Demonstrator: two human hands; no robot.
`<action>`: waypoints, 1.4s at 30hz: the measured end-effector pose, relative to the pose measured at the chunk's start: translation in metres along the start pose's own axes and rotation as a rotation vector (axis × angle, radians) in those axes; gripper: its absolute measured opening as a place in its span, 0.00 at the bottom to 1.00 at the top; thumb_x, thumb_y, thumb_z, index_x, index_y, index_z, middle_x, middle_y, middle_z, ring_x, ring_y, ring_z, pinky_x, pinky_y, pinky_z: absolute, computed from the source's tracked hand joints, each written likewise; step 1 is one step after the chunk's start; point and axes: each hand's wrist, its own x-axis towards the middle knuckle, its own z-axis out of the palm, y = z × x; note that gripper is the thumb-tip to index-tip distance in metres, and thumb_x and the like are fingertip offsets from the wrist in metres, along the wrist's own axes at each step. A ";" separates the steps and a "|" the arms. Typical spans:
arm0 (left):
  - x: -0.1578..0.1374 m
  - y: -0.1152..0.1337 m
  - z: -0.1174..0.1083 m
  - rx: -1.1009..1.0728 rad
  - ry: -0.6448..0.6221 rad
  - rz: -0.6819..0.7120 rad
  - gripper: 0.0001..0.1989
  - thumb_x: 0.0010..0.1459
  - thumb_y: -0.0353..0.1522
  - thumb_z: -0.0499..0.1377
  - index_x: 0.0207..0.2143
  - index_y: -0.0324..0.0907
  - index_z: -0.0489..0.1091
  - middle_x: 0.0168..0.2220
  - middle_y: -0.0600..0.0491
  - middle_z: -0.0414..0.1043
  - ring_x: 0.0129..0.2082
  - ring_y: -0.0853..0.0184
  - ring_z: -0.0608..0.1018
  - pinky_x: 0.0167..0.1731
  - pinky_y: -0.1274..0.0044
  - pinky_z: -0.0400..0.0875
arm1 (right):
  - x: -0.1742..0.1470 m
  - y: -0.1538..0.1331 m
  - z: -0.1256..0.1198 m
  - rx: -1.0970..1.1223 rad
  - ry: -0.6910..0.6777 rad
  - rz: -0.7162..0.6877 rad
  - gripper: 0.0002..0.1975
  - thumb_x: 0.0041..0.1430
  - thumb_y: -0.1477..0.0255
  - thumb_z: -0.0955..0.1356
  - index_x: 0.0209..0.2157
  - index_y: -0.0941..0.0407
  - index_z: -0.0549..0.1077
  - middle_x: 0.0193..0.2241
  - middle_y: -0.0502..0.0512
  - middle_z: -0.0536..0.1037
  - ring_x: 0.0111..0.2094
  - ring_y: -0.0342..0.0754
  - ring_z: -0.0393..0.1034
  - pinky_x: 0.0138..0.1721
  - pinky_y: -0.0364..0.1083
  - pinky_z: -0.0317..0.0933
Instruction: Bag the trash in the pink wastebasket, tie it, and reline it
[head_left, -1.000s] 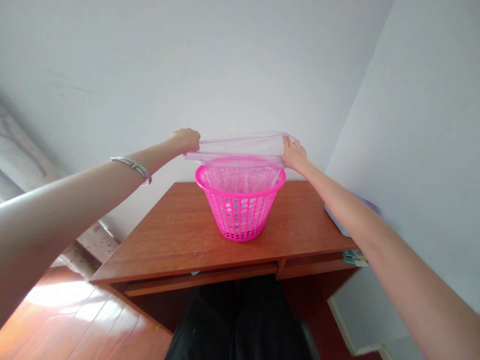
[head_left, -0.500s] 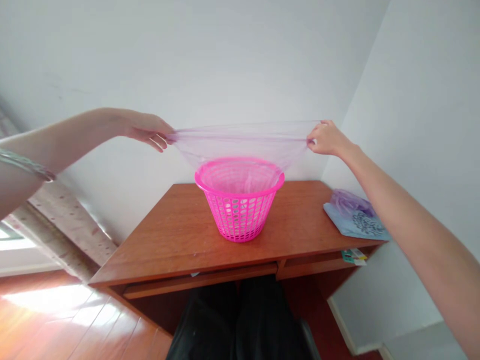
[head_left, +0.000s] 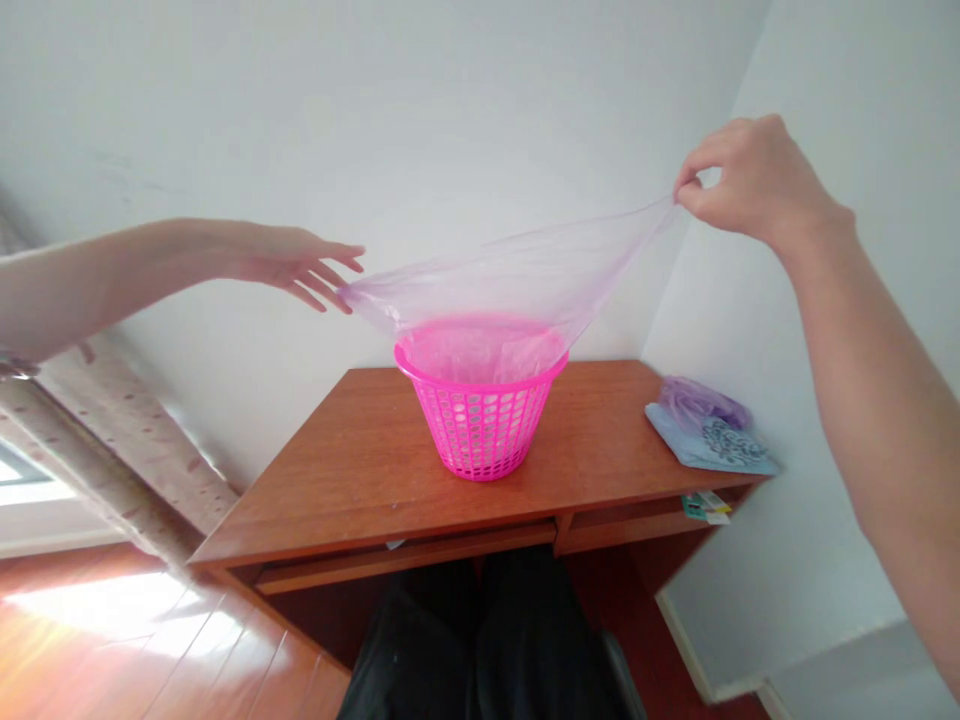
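Observation:
A pink openwork plastic basket [head_left: 484, 430] stands upright on the wooden desk. A thin, translucent lilac plastic bag [head_left: 495, 265] lines it and is stretched up above the rim. My right hand [head_left: 750, 180], raised high on the right, pinches one corner of the bag between thumb and fingertips. On the left, my left hand [head_left: 300, 265] has its thumb and index finger apart from the bag, while the bag's other corner is drawn to a point among its lower fingers. How those fingers grip it is partly hidden.
At the desk's [head_left: 337, 470] right end, a crumpled purple plastic bag [head_left: 701, 403] lies on a folded light-blue cloth [head_left: 712, 445] with a dark pattern. Small packets [head_left: 705, 507] poke out of the shelf below. White walls stand behind and to the right; a patterned curtain [head_left: 142, 440] hangs left.
My right hand has moved up and to the right, pulling its side of the bag higher, so the bag's edge now slants. The fingers of my left hand have spread apart.

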 end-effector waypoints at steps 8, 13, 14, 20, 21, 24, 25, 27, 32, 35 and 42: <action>0.021 -0.017 0.010 -0.016 -0.021 -0.087 0.05 0.45 0.24 0.65 0.28 0.31 0.76 0.32 0.45 0.78 0.32 0.65 0.77 0.41 0.72 0.73 | -0.018 0.000 0.017 0.044 -0.028 0.151 0.11 0.58 0.76 0.62 0.34 0.60 0.77 0.40 0.59 0.78 0.47 0.51 0.69 0.47 0.46 0.60; 0.017 0.003 -0.014 0.059 0.298 0.208 0.11 0.51 0.27 0.66 0.37 0.28 0.76 0.31 0.50 0.77 0.34 0.68 0.77 0.49 0.67 0.71 | -0.031 0.005 0.030 0.020 -0.013 0.310 0.11 0.60 0.72 0.62 0.35 0.59 0.76 0.42 0.60 0.77 0.46 0.50 0.69 0.43 0.47 0.60; 0.016 0.006 -0.019 0.102 0.322 0.250 0.13 0.51 0.29 0.66 0.38 0.28 0.76 0.31 0.51 0.77 0.34 0.68 0.77 0.49 0.66 0.71 | -0.034 0.006 0.032 0.019 -0.002 0.341 0.11 0.60 0.72 0.62 0.36 0.58 0.76 0.42 0.59 0.77 0.46 0.50 0.69 0.42 0.47 0.60; 0.013 0.019 -0.036 0.599 0.417 0.268 0.16 0.52 0.37 0.66 0.42 0.38 0.78 0.28 0.57 0.76 0.35 0.69 0.78 0.55 0.69 0.62 | -0.046 0.007 0.042 0.027 0.036 0.437 0.12 0.62 0.71 0.61 0.37 0.57 0.76 0.43 0.59 0.76 0.46 0.49 0.68 0.41 0.46 0.58; 0.013 0.020 -0.036 0.690 0.421 0.271 0.15 0.52 0.37 0.66 0.41 0.40 0.79 0.27 0.58 0.76 0.35 0.68 0.78 0.54 0.69 0.62 | -0.048 0.006 0.043 0.026 0.050 0.442 0.12 0.62 0.72 0.61 0.37 0.57 0.76 0.43 0.59 0.75 0.47 0.48 0.68 0.42 0.45 0.58; 0.011 0.022 -0.031 0.944 0.409 0.287 0.10 0.48 0.34 0.68 0.35 0.41 0.80 0.26 0.58 0.75 0.34 0.66 0.77 0.53 0.70 0.64 | -0.053 0.001 0.044 0.021 0.080 0.457 0.12 0.61 0.73 0.61 0.36 0.58 0.76 0.41 0.59 0.75 0.46 0.48 0.69 0.41 0.45 0.57; 0.009 0.022 -0.029 1.000 0.413 0.305 0.10 0.47 0.34 0.68 0.34 0.40 0.80 0.27 0.58 0.74 0.35 0.65 0.78 0.52 0.70 0.65 | -0.054 -0.001 0.044 0.019 0.086 0.460 0.12 0.61 0.73 0.61 0.36 0.58 0.76 0.41 0.60 0.75 0.45 0.48 0.69 0.41 0.45 0.57; 0.006 0.021 -0.029 1.033 0.464 0.381 0.13 0.45 0.37 0.69 0.32 0.38 0.79 0.29 0.57 0.74 0.37 0.63 0.78 0.52 0.69 0.65 | -0.057 -0.003 0.044 0.014 0.096 0.475 0.11 0.60 0.74 0.61 0.36 0.59 0.76 0.41 0.60 0.75 0.45 0.49 0.69 0.41 0.45 0.57; -0.018 0.020 -0.042 0.691 0.499 0.331 0.21 0.42 0.48 0.67 0.35 0.43 0.79 0.29 0.61 0.76 0.38 0.62 0.79 0.56 0.61 0.61 | -0.063 0.007 0.053 0.064 0.159 0.544 0.08 0.55 0.76 0.63 0.32 0.59 0.75 0.38 0.61 0.76 0.41 0.49 0.70 0.41 0.46 0.59; -0.034 0.012 -0.039 0.294 0.443 0.382 0.18 0.46 0.42 0.65 0.35 0.37 0.77 0.32 0.58 0.76 0.41 0.62 0.79 0.55 0.63 0.65 | -0.068 0.011 0.067 0.304 0.252 0.600 0.06 0.50 0.79 0.64 0.27 0.59 0.74 0.29 0.58 0.76 0.33 0.46 0.69 0.39 0.46 0.61; -0.008 -0.064 -0.016 -0.023 0.234 0.300 0.29 0.50 0.44 0.65 0.51 0.38 0.71 0.53 0.47 0.72 0.52 0.61 0.74 0.56 0.68 0.66 | -0.113 -0.042 0.110 1.811 0.044 0.986 0.07 0.40 0.77 0.64 0.27 0.55 0.65 0.33 0.52 0.75 0.37 0.48 0.72 0.45 0.54 0.68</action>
